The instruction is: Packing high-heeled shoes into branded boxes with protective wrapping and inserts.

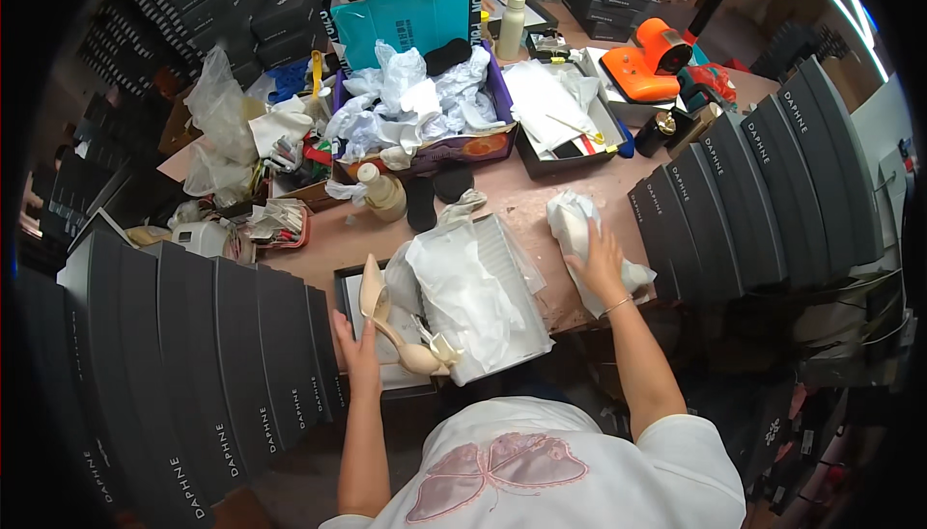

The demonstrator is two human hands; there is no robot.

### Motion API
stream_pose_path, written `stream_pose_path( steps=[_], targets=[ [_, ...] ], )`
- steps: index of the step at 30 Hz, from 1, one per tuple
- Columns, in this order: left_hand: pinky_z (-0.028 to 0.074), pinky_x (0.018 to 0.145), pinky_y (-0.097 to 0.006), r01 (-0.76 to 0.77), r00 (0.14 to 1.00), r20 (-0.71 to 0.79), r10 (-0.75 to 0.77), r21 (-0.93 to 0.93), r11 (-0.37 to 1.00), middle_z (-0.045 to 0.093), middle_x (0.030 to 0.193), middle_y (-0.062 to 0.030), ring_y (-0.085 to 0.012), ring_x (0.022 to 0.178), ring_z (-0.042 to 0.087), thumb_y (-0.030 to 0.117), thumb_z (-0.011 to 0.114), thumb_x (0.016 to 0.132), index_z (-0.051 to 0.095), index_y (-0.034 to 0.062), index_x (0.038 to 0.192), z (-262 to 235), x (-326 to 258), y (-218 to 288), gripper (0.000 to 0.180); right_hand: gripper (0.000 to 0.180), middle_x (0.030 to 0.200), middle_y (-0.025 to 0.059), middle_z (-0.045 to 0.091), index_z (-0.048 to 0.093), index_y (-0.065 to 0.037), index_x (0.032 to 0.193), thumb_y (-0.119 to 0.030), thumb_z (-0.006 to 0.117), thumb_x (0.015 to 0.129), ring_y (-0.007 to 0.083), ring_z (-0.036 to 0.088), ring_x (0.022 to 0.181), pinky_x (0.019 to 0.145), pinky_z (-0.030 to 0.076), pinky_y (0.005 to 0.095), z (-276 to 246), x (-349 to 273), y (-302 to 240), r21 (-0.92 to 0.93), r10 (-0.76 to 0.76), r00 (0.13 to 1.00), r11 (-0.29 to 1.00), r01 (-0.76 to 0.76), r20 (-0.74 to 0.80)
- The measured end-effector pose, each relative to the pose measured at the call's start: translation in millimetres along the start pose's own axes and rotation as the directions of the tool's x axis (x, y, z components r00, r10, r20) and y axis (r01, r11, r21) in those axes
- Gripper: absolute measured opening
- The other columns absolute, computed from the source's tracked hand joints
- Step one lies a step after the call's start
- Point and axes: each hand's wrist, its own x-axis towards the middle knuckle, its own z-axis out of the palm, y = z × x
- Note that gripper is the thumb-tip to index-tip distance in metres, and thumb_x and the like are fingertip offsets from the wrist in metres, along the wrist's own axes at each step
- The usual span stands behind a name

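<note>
A beige high-heeled shoe with a bow at its toe lies along the left part of a dark open shoebox. My left hand is beside it at the box's left edge, thumb and fingers apart; whether it touches the shoe, I cannot tell. White tissue paper spreads over a pale ribbed tray or lid right of the shoe. On the table to the right, my right hand lies with fingers spread on a bundle wrapped in white paper. The wrapping hides its contents.
Dark shoebox stacks stand at the left and right. Behind are a bin of crumpled tissue, a cream bottle, black oval pads, a dark tray of papers and an orange device.
</note>
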Motion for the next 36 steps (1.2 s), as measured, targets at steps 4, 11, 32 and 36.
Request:
stream_pose_path(
  steps=[4,11,32,36],
  targets=[
    [0.042,0.098,-0.029,0.037,0.938,0.345,0.015,-0.143,0.989,0.058,0.119,-0.0143,-0.0195,0.112,0.056,0.011,0.055,0.095,0.045,-0.0031,0.133,16.6,-18.0,42.7,0.041,0.033,0.105,0.0197,0.065,0.061,-0.005,0.098,-0.023,0.074,0.074,0.0362,0.061,0.103,0.090,0.046,0.0467,62.0,-24.6,103.4,-0.129,0.067,0.836,0.992,0.005,0.544],
    [0.017,0.116,-0.040,-0.380,0.598,0.772,0.215,0.036,0.924,0.013,0.152,-0.0286,-0.0392,0.143,0.014,0.041,0.083,0.067,0.005,0.0000,0.149,89.5,-104.1,34.8,0.121,0.025,0.086,0.0190,0.070,0.066,0.004,0.099,-0.017,0.064,0.084,0.0295,0.069,0.078,0.068,0.051,0.0377,-72.4,-22.8,-49.3,0.728,-0.165,0.871,0.632,-0.266,0.462],
    [0.042,0.102,-0.036,0.376,0.791,0.606,-0.078,-0.383,0.844,0.045,0.137,-0.0138,-0.0233,0.122,0.050,0.037,0.044,0.100,0.023,0.0132,0.149,-42.7,-24.2,34.6,0.059,0.051,0.126,0.0169,0.056,0.057,-0.006,0.122,-0.017,0.074,0.075,0.0294,0.060,0.097,0.088,0.048,0.0406,-142.3,-10.4,-177.9,0.420,-0.764,0.643,0.567,0.709,-0.054],
    [0.046,0.095,-0.034,0.484,0.688,0.717,-0.112,-0.339,0.807,0.057,0.121,-0.0123,-0.0209,0.110,0.058,0.024,0.045,0.098,0.041,0.0043,0.136,-50.4,-14.6,33.8,0.043,0.046,0.125,0.0187,0.055,0.057,-0.006,0.113,-0.024,0.074,0.074,0.0332,0.058,0.099,0.089,0.046,0.0390,-108.1,0.7,-165.3,0.552,-0.782,0.436,0.623,0.554,0.445]
  ],
)
